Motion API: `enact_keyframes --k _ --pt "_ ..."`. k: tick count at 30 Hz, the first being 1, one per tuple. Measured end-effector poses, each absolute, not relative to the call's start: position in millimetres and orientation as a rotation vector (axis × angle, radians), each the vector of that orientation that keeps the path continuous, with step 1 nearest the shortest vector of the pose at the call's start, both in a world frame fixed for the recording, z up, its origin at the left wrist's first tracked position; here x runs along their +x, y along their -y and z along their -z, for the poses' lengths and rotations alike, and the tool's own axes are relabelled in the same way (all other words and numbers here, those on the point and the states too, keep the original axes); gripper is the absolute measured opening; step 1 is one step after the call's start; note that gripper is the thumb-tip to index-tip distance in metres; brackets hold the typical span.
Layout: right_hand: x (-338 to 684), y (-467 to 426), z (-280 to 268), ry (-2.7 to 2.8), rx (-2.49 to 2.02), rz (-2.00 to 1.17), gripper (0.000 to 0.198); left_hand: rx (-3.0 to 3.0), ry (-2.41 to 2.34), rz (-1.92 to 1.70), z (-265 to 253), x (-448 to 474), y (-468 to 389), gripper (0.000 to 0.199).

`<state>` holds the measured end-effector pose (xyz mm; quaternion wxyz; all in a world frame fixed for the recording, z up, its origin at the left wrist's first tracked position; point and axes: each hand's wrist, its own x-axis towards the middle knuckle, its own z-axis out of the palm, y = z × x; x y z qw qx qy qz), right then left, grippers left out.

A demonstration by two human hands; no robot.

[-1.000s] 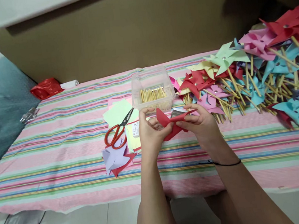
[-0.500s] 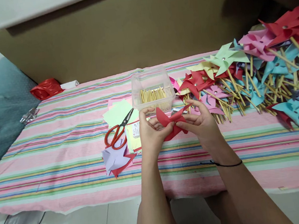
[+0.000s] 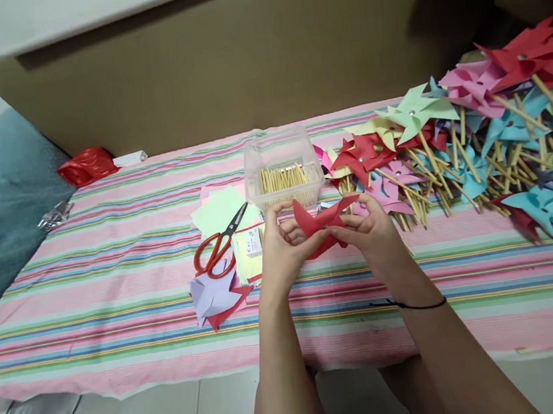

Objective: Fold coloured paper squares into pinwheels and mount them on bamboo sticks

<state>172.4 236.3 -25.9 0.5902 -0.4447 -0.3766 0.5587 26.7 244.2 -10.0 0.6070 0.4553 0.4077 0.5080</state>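
Between my hands is a red paper pinwheel [image 3: 319,223], its blades partly folded. My left hand [image 3: 283,241] grips its left side, and my right hand [image 3: 366,228] grips its right side. Both thumbs meet near the middle of the paper and cover its centre. Just beyond my hands stands a clear plastic box [image 3: 279,143] with several thin wooden sticks [image 3: 283,178] in it. Left of my left hand, scissors with red handles [image 3: 220,244] lie over paper sheets. A small white box [image 3: 253,242] rests on yellow paper beside them.
Finished pinwheels on sticks [image 3: 421,115] are piled at the right. Light green paper [image 3: 221,210] and cut purple paper [image 3: 214,293] lie left of the box. A red plastic bag [image 3: 87,166] sits by a blue cushion [image 3: 3,193]. A striped cloth [image 3: 115,287] covers the surface.
Both thumbs have pressed closer together at the middle of the red paper, now hiding its centre. The view has shifted very slightly; the other things have stayed put.
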Motion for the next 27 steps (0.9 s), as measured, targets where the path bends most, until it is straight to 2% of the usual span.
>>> enact_keyframes --k 9,13,17,19,21,25,27 --pt "169 -235 30 0.972 -1.002 -1.325 0.053 0.914 -0.968 -1.277 9 18 -246 0.065" --pt "165 -245 22 1.041 -1.050 -1.217 0.043 0.719 -1.013 -1.511 8 -1 -246 0.068" --pt "156 -286 -1 1.284 -1.160 -0.982 0.026 0.519 -0.983 -1.676 8 -20 -247 0.062" --pt "150 -320 -14 1.577 -1.289 -0.761 0.018 0.470 -0.966 -1.714 9 -27 -247 0.059" --pt "142 -358 -23 2.023 -1.626 -0.495 0.022 0.427 -0.951 -1.739 9 -32 -246 0.056" --pt "124 -416 -22 2.288 -1.890 -0.429 0.014 0.367 -0.927 -1.751 9 -37 -246 0.055" --pt "114 -431 -12 2.367 -2.014 -0.417 0.020 0.352 -0.935 -1.753 10 -39 -246 0.054"
